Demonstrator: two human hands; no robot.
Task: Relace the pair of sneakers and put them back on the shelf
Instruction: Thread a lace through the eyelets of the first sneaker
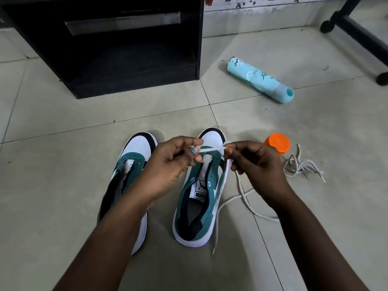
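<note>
Two green-and-white sneakers stand side by side on the tiled floor, toes away from me, both without laces. The left sneaker point(134, 164) is partly hidden by my left forearm. Over the toe of the right sneaker point(199, 198), my left hand point(168, 164) and my right hand point(258, 164) each pinch a white lace point(212, 148), stretched short between them. Its loose length point(241, 198) trails down on the floor to the right of that sneaker. A second lace point(302, 164) lies bunched on the floor further right.
A black shelf unit point(117, 59) with an open lower compartment stands ahead on the left. A turquoise spray can point(260, 80) lies on its side at the right. An orange cap point(277, 142) sits behind my right hand. Black furniture legs point(357, 32) cross the far right corner.
</note>
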